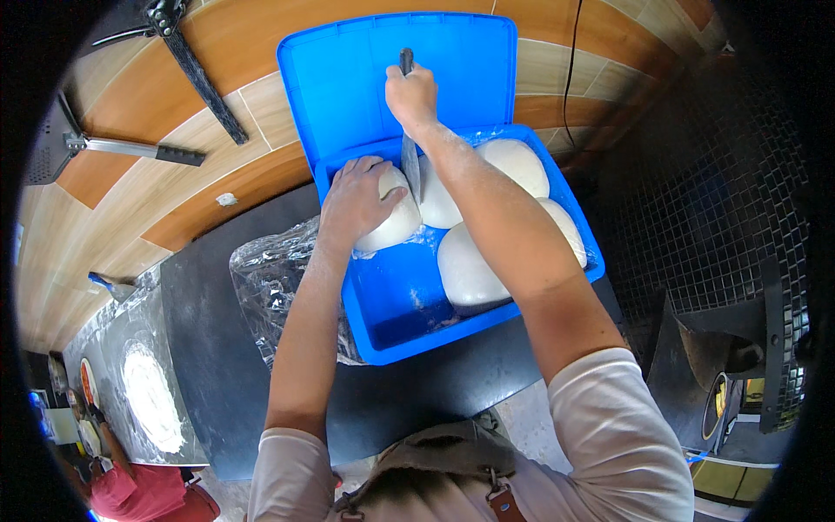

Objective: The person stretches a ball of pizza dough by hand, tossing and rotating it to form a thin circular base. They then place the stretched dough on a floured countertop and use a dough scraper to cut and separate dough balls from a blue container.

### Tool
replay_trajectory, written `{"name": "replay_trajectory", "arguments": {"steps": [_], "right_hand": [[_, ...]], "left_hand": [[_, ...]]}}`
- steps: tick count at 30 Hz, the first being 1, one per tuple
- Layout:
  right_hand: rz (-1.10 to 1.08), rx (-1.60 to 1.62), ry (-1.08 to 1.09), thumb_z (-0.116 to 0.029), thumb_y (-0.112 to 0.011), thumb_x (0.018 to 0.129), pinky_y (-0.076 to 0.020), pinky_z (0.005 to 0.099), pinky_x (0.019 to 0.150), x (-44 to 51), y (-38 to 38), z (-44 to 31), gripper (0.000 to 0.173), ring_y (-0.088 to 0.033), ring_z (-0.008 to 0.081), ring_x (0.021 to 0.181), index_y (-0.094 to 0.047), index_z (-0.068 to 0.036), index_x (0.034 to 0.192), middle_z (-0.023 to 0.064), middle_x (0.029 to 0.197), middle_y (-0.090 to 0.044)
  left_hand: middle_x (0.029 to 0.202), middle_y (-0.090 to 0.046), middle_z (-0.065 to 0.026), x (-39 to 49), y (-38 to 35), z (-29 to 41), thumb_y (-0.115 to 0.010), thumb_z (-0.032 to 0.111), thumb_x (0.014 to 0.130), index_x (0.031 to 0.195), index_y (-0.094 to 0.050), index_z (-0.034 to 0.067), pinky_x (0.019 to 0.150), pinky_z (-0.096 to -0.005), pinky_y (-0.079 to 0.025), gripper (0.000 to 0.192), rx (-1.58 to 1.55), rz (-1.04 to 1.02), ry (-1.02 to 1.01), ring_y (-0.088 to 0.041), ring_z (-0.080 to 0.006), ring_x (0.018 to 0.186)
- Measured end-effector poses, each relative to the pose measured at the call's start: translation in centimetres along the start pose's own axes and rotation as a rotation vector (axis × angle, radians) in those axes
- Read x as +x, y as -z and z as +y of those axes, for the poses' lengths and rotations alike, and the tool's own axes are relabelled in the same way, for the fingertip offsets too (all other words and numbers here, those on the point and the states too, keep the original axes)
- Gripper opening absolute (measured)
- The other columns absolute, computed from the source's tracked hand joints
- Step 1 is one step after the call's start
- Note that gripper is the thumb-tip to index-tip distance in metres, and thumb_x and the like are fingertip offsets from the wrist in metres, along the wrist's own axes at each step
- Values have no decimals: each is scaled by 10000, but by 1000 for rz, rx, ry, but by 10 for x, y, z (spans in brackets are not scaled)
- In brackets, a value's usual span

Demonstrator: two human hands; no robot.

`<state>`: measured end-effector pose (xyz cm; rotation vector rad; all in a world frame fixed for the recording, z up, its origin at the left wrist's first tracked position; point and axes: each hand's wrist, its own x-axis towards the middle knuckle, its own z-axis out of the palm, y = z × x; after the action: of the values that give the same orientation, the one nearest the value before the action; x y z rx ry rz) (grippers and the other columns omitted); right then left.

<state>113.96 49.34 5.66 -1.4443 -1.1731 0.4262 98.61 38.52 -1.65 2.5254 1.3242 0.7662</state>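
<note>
My right hand [413, 98] grips the dark handle of a metal scraper [411, 168], its blade pointing down between two dough balls. My left hand [360, 196] rests over the top and side of the leftmost dough ball [393, 227], fingers spread along it. A second dough ball [438, 201] touches it on the right, partly behind my right forearm. More pale dough balls [518, 166] fill the right side of a blue plastic dough box [391, 326]. At the front right, another dough ball [471, 271] is partly covered by my arm.
The blue lid [346, 72] stands upright against the tiled wall. Clear plastic wrap [274, 274] lies left of the box on the dark counter [202, 326]. Flour [150, 398] is spread farther left, near a person in red [143, 489]. Pizza peels [130, 149] hang on the wall.
</note>
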Motion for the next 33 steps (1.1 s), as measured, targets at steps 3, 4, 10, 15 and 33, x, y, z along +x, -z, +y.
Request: {"name": "replay_trajectory", "arguments": {"steps": [3,4,10,15,33], "right_hand": [[-21,-4,13,-245,-608,966,-550,558,790,-8,2,-4,309,-731,462,828,-665,23,824,258,815,-735],[-32,-3,12,-242,-608,967,-548,557,783,-12,4,-5,308,-730,461,825,-661,24,821,257,809,-733],[-30,44,53,-226,-603,977,-519,544,717,-34,19,-14,307,-695,434,721,-645,30,814,247,749,-704],[-10,109,87,-228,-613,983,-464,491,633,-50,28,-17,321,-595,275,611,-587,5,764,153,645,-630],[102,234,270,-152,-651,1015,-438,417,577,-107,35,-14,260,-500,186,578,-600,31,838,137,632,-579]], "left_hand": [[1440,-653,-148,1,1,0,-748,400,954,1361,-709,40,1184,-485,-419,544,-3,-34,14,-561,-350,1380],[1442,-651,-146,1,1,1,-746,397,958,1368,-707,33,1186,-482,-420,550,-5,-34,11,-557,-345,1384],[1445,-650,-139,0,3,2,-745,401,961,1373,-709,44,1188,-478,-420,547,12,-38,22,-559,-335,1384],[1479,-635,-156,1,0,0,-754,398,949,1373,-705,76,1201,-488,-410,535,7,-37,33,-558,-362,1395],[1423,-664,-163,0,0,0,-719,421,959,1347,-725,68,1162,-497,-440,525,31,-28,20,-579,-360,1354]]}}
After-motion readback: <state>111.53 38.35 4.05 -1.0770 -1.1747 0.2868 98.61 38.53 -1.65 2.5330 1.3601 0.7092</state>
